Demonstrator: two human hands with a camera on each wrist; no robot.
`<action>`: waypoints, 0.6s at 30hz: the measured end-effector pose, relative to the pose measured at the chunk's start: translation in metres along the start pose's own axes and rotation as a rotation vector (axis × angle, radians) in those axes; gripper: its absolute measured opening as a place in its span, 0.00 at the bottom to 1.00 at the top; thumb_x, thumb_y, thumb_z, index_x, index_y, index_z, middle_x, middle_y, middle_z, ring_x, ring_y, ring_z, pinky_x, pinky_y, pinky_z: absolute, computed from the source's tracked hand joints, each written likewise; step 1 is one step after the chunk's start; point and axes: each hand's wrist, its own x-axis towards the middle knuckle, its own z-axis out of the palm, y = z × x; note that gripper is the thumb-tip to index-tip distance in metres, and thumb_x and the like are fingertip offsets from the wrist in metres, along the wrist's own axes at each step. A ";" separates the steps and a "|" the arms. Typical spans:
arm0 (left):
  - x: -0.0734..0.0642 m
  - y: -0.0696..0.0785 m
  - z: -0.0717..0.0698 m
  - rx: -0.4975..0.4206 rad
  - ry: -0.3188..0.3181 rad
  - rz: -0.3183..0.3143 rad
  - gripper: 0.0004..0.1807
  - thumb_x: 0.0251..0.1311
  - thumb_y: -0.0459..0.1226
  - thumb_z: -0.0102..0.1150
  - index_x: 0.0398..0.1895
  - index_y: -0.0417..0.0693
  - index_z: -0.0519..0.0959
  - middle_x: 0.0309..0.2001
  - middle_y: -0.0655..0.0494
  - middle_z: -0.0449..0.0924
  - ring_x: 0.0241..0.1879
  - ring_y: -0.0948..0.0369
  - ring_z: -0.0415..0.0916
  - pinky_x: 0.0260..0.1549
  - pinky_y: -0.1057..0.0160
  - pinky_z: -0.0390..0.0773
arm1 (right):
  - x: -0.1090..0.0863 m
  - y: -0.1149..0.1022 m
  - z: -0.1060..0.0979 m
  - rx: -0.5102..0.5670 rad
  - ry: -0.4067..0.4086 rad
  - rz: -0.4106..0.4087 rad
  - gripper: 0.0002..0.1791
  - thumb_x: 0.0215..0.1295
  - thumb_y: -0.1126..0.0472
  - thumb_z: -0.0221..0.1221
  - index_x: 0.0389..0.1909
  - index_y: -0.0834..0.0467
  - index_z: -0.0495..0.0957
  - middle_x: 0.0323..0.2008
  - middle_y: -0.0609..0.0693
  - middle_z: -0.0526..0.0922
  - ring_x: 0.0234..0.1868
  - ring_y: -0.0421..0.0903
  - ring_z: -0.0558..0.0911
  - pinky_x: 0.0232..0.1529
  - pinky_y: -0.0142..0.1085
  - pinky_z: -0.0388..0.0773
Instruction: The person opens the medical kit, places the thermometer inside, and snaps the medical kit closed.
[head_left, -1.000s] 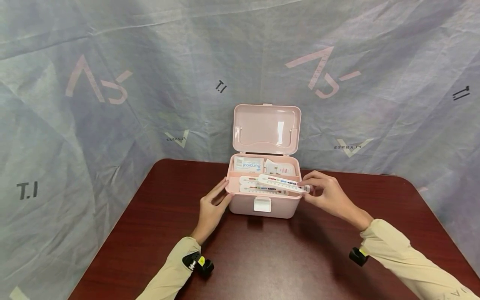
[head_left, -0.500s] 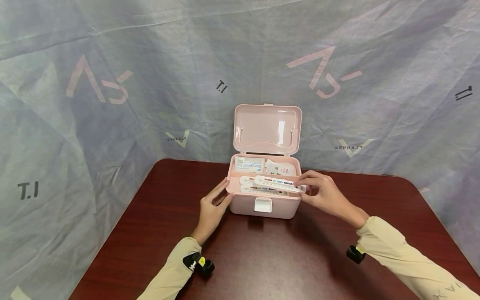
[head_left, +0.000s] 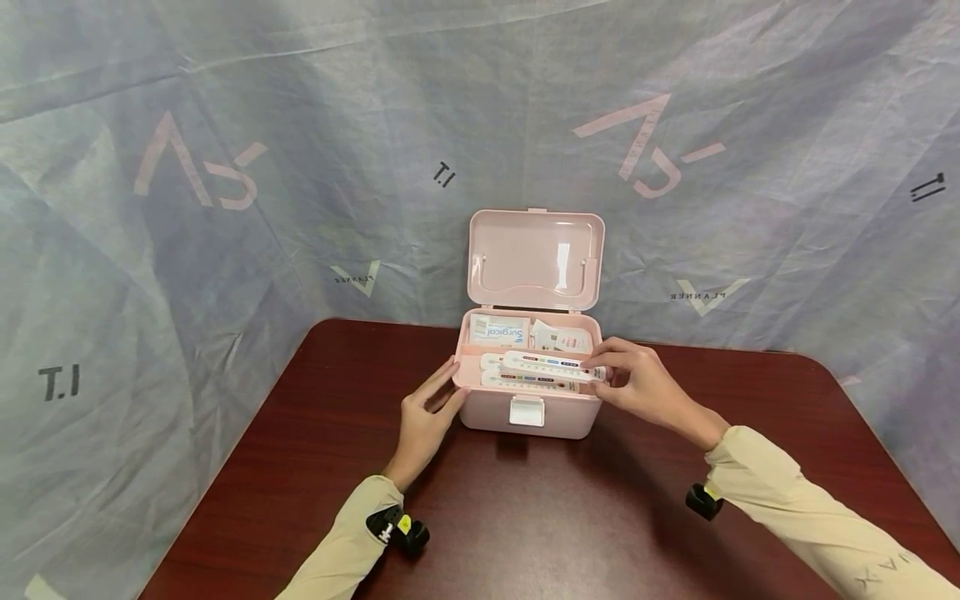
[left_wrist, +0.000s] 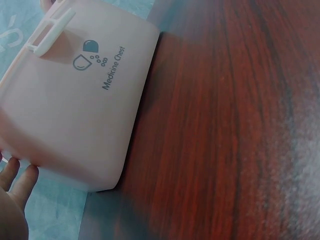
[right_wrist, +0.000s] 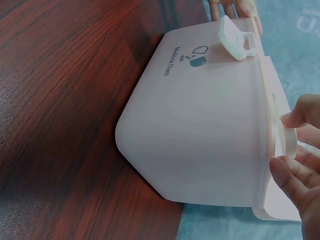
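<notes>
A pink medicine chest stands on the table with its lid raised. My right hand pinches the right end of a white thermometer, flat and long with coloured marks and a scale, over the chest's front compartment. In the right wrist view, thumb and fingers grip the white thermometer at the rim. Two similar white thermometers lie below it, the front one nearest the latch. My left hand rests straight fingers against the chest's left side, thumb near the front corner, as the left wrist view also shows.
Behind the chest's divider lie a box marked Surgical and a white packet with red print. A white latch hangs at the front. The dark red wooden table meets a grey printed cloth at the back.
My right hand has moved slightly left, carrying the thermometer further over the front compartment and closer above the other two. My left hand stays at the chest's side.
</notes>
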 end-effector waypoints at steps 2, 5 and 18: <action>0.000 0.000 0.000 -0.002 0.003 0.006 0.24 0.58 0.27 0.61 0.59 0.29 0.71 0.62 0.36 0.67 0.63 0.47 0.65 0.51 0.51 0.73 | 0.002 0.000 0.001 -0.002 -0.002 -0.002 0.12 0.46 0.70 0.65 0.34 0.58 0.85 0.38 0.47 0.79 0.24 0.42 0.74 0.22 0.39 0.75; 0.000 0.000 0.000 0.001 0.006 0.016 0.24 0.58 0.27 0.61 0.59 0.29 0.71 0.62 0.36 0.68 0.63 0.47 0.65 0.49 0.43 0.71 | 0.004 -0.001 0.002 0.004 -0.001 -0.006 0.12 0.45 0.70 0.66 0.34 0.58 0.85 0.37 0.47 0.79 0.24 0.42 0.74 0.22 0.37 0.74; 0.000 -0.001 0.000 0.002 0.004 0.024 0.24 0.58 0.27 0.61 0.58 0.28 0.72 0.62 0.35 0.68 0.62 0.45 0.65 0.50 0.59 0.75 | 0.009 -0.003 0.006 -0.005 -0.008 -0.019 0.12 0.44 0.69 0.67 0.33 0.59 0.85 0.36 0.48 0.79 0.24 0.43 0.75 0.22 0.36 0.74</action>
